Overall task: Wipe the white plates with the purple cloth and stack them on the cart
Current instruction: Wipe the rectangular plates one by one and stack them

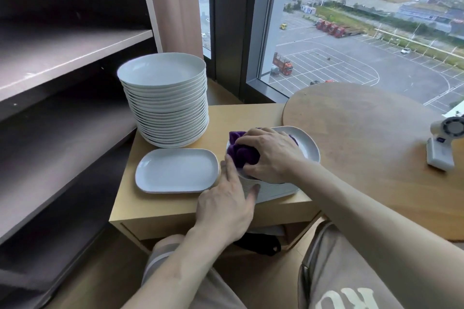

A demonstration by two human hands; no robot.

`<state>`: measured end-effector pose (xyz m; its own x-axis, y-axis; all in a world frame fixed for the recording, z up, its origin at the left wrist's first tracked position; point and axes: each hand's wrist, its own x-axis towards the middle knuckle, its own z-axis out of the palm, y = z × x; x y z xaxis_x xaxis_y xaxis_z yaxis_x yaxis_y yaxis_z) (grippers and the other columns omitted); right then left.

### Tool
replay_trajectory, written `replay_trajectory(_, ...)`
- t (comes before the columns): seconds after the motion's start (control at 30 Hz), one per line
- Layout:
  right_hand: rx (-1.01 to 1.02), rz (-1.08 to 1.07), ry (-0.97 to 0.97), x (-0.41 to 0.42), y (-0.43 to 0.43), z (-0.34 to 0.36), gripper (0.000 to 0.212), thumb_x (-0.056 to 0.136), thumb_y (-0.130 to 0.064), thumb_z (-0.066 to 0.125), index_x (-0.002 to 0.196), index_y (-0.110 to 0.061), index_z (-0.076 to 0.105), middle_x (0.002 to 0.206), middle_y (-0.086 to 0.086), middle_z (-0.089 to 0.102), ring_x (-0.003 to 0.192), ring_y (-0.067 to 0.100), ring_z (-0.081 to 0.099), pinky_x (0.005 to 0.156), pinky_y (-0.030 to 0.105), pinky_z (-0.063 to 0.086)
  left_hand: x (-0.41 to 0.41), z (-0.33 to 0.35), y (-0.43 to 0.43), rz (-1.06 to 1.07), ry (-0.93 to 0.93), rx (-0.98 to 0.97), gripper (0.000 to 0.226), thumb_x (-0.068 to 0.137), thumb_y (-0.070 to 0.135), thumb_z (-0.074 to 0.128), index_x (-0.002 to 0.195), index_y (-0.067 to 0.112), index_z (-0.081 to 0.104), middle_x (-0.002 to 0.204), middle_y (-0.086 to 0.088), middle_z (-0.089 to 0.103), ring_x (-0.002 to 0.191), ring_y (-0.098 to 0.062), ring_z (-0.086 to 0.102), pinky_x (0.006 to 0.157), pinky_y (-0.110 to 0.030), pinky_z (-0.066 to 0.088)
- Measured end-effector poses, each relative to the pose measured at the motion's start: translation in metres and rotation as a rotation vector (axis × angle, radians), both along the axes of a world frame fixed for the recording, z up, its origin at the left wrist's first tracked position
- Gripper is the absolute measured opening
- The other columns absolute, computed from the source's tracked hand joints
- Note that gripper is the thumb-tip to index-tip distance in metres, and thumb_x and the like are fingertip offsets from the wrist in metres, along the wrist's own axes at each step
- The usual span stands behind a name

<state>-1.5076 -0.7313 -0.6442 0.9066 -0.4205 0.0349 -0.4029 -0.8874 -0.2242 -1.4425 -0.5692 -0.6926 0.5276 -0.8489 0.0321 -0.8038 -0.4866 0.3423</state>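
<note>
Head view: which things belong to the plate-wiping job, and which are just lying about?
Job: purple cloth, right hand gripping it, plate pile beneath, left hand steadying that pile, single oblong plate, tall round-plate stack, cart.
Lying about: white fan, round table, shelves.

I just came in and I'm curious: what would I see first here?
A tall plate stack stands at the cart's back left. At the front right, the right hand grips a purple cloth on a lower pile, while the left hand touches its side. One plate lies alone at front left.
</note>
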Motion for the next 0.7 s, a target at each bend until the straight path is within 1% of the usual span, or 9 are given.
replay_trajectory(0.1,0.006,0.021,0.01,0.001,0.004,0.004,0.058,0.078,-0.061,0.057,0.132,-0.041,0.06,0.135,-0.015,0.06,0.123,0.018,0.05,0.095,0.045,0.043,-0.001,-0.001,0.001,0.0,-0.049,0.03,0.089,0.099,0.069,0.022,0.158,0.015,-0.018,0.164,-0.008,0.031,0.119,-0.029,0.063,0.084,-0.04,0.051)
replay_trajectory(0.17,0.01,0.041,0.026,0.0,0.004,0.008,0.055,0.078,-0.059,0.059,0.13,-0.04,0.063,0.133,-0.015,0.062,0.121,0.018,0.051,0.096,0.046,0.045,-0.001,-0.001,0.0,0.005,-0.072,0.052,0.088,0.1,0.068,0.021,0.157,0.014,-0.019,0.166,-0.007,0.026,0.117,-0.029,0.064,0.082,-0.04,0.051)
replay_trajectory(0.23,0.019,0.059,0.046,-0.002,0.004,0.013,0.051,0.079,-0.055,0.062,0.127,-0.037,0.067,0.128,-0.015,0.064,0.119,0.018,0.053,0.096,0.046,0.047,0.0,0.0,0.0,0.008,-0.073,0.071,0.088,0.1,0.067,0.02,0.157,0.014,-0.02,0.168,-0.006,0.018,0.118,-0.029,0.064,0.081,-0.04,0.051)
replay_trajectory(0.33,0.048,0.081,0.08,-0.011,0.003,0.02,0.044,0.079,-0.049,0.067,0.12,-0.035,0.07,0.114,-0.015,0.067,0.107,0.017,0.058,0.087,0.042,0.051,0.001,0.0,0.0,-0.008,-0.035,0.07,0.089,0.1,0.067,0.024,0.157,0.015,-0.021,0.17,-0.004,0.012,0.119,-0.031,0.063,0.081,-0.04,0.051)
replay_trajectory(0.43,0.08,0.07,0.078,-0.03,0.002,0.022,0.047,0.073,-0.046,0.065,0.118,-0.035,0.071,0.111,-0.017,0.067,0.101,0.015,0.059,0.085,0.041,0.051,0.003,-0.002,-0.002,-0.005,0.026,0.06,0.089,0.1,0.066,0.028,0.158,0.015,-0.017,0.17,-0.004,0.007,0.124,-0.033,0.059,0.085,-0.042,0.049)
replay_trajectory(0.5,0.052,0.029,0.029,-0.045,0.002,0.019,0.05,0.07,-0.046,0.061,0.118,-0.037,0.069,0.114,-0.02,0.066,0.107,0.014,0.057,0.088,0.04,0.05,0.007,-0.001,-0.004,0.001,0.038,0.007,0.083,0.101,0.062,0.034,0.16,0.017,-0.005,0.17,-0.006,0.005,0.128,-0.033,0.055,0.09,-0.042,0.048)
replay_trajectory(0.57,0.004,-0.029,-0.028,-0.059,0.001,0.013,0.05,0.069,-0.045,0.058,0.118,-0.04,0.067,0.116,-0.023,0.064,0.114,0.011,0.054,0.091,0.04,0.047,0.011,0.001,-0.003,-0.043,-0.029,-0.075,0.064,0.103,0.052,0.041,0.157,0.027,0.017,0.169,-0.009,0.011,0.128,-0.031,0.054,0.094,-0.043,0.047)
replay_trajectory(0.63,-0.025,-0.09,-0.089,-0.069,0.002,0.007,0.05,0.07,-0.046,0.057,0.118,-0.042,0.066,0.118,-0.025,0.063,0.118,0.008,0.051,0.09,0.039,0.043,0.012,0.003,-0.001,-0.1,-0.111,-0.16,0.037,0.103,0.042,0.049,0.138,0.03,0.051,0.162,-0.008,0.031,0.123,-0.027,0.055,0.091,-0.041,0.048)
replay_trajectory(0.7,-0.033,-0.145,-0.142,-0.076,0.003,0.001,0.053,0.069,-0.049,0.055,0.12,-0.042,0.065,0.123,-0.025,0.063,0.122,0.007,0.049,0.089,0.036,0.038,0.01,0.004,0.0,-0.121,-0.146,-0.201,0.024,0.102,0.035,0.053,0.12,0.026,0.067,0.147,-0.001,0.052,0.117,-0.024,0.058,0.089,-0.038,0.048)
